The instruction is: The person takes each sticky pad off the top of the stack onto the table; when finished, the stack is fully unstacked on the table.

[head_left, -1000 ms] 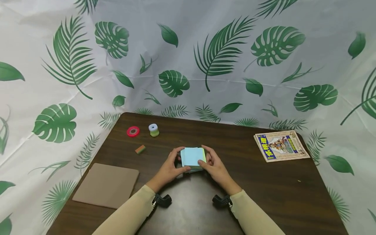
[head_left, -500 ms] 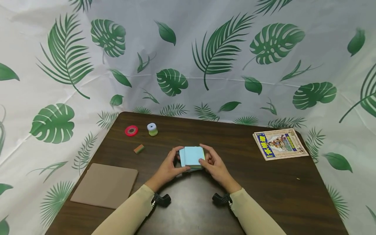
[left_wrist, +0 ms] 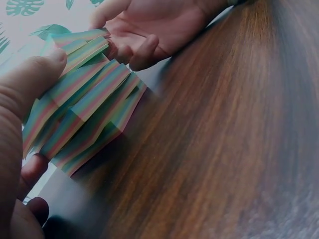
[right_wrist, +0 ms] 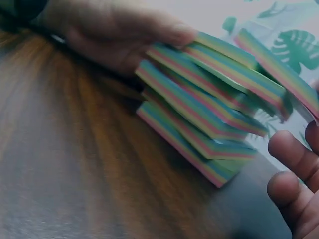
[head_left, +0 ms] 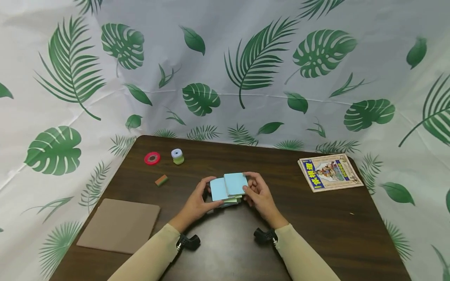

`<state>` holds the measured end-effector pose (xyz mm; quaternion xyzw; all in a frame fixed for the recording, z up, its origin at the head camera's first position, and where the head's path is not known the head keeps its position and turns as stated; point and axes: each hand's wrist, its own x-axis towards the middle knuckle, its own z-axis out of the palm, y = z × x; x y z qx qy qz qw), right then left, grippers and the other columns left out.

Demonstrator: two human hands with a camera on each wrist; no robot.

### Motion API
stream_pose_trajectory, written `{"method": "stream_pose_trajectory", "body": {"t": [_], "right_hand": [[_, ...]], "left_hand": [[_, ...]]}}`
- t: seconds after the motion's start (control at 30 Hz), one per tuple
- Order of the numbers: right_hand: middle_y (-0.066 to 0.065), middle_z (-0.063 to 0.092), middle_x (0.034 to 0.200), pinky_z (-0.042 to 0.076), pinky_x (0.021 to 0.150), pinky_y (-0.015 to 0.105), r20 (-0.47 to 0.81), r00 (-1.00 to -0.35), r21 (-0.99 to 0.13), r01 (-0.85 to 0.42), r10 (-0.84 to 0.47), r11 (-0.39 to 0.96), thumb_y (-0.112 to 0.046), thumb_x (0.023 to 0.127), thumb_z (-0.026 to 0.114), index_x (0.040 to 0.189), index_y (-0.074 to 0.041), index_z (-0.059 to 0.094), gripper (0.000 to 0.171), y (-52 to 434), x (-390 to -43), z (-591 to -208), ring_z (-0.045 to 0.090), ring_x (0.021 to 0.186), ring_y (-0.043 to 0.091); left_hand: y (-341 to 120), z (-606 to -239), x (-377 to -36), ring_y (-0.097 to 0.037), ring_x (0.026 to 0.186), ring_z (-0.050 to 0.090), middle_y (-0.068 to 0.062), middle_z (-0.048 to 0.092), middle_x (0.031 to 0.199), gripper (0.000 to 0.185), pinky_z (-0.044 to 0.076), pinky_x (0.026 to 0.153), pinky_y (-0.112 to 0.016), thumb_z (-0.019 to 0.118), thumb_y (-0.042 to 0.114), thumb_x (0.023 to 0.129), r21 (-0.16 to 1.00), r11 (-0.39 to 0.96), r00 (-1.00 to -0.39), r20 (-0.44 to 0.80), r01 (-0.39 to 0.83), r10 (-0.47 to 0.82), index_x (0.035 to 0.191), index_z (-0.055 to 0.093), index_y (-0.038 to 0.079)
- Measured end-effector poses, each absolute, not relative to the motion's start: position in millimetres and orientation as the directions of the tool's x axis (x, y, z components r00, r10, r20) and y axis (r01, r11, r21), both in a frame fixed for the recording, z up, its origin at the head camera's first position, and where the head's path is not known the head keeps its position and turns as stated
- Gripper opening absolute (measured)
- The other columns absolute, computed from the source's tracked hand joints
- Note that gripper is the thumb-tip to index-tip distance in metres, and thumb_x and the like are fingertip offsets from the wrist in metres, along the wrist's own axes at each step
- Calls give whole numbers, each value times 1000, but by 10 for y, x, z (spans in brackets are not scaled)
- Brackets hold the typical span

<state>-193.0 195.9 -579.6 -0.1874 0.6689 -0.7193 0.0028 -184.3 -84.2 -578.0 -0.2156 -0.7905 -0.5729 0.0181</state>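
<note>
**A:** Where are your hands?

**B:** Both are at the middle of the table (head_left: 316, 234). Your left hand (head_left: 195, 202) grasps the note stack (head_left: 228, 188) from its left side, thumb along the near edge and fingers curled over the far edge. Your right hand (head_left: 258, 193) grasps it from the right, pinching the upper pads.

**A:** How does the stack sit?

**B:** It rests on the table between your hands, but it is no longer square. The pads are fanned out in steps. From the head view the top pad, pale blue, sits shifted to the right and away from you, uncovering another blue face on the left. The left wrist view shows the stack (left_wrist: 82, 107) stepped sideways, its striped edges in red, green and blue, with your left thumb (left_wrist: 27, 82) pressed on the upper pads. The right wrist view shows the same stepped stack (right_wrist: 214, 114), with the fingers (right_wrist: 294, 159) of your right hand curled near its lower corner.

**A:** What else is around you?

**B:** Far left on the table lie a red tape roll (head_left: 152, 158) and, just beside it, a small sharpener (head_left: 177, 156). An eraser (head_left: 161, 180) lies nearer, well apart from your left hand. A brown board (head_left: 117, 225) lies at the near left corner. A comic book (head_left: 329, 172) lies far right. A leaf-print cloth (head_left: 225, 70) hangs behind and around the table.
</note>
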Motion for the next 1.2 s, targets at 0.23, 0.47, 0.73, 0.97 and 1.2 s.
{"method": "stream_pose_trajectory", "body": {"t": [0.23, 0.47, 0.73, 0.97, 1.2], "right_hand": [[5, 72, 90, 51, 46, 33, 305, -948, -952, -302, -88, -55, -10, 107, 70, 117, 3, 76, 18, 2089, -2069, -5818, 62, 65, 35], [7, 75, 94, 48, 45, 27, 260, -955, -965, -263, 145, -2, -18, 106, 74, 120, 1, 79, 24, 2214, -2204, -5822, 61, 66, 28], [4, 77, 110, 53, 79, 30, 215, -976, -865, -177, 28, 470, -31, 109, 70, 133, -22, 80, 28, 2160, -2154, -5814, 65, 90, 16], [5, 65, 155, 53, 105, 55, 154, -986, -844, -162, -60, 510, -28, 111, 67, 150, -18, 68, 41, 2150, -2105, -5777, 66, 131, 30], [14, 61, 148, 53, 87, 38, 197, -979, -856, -200, -57, 477, -22, 109, 69, 145, -13, 71, 36, 2132, -2141, -5756, 63, 99, 26]], "left_hand": [[-857, -5778, -1837, -22, 108, 57, -8, 61, 113, 86, 45, 98, -35, 97, 16, 84, 897, 264, -910, 268, 356, 317, 156, 50, 6], [-867, -5770, -1830, -26, 106, 57, -7, 57, 113, 87, 44, 96, -35, 97, 18, 85, 897, 274, -912, 254, 347, 324, 157, 49, 6], [-854, -5808, -1831, -28, 104, 57, -10, 60, 112, 88, 46, 90, -34, 97, 15, 84, 909, 249, -914, 250, 336, 319, 158, 49, 7], [-854, -5797, -1812, -31, 102, 56, -13, 60, 111, 88, 46, 82, -32, 96, 16, 85, 915, 248, -917, 230, 318, 325, 159, 48, 6], [-866, -5805, -1841, -33, 98, 56, -15, 59, 110, 88, 46, 78, -31, 96, 15, 85, 917, 237, -916, 238, 321, 322, 158, 48, 7]]}}
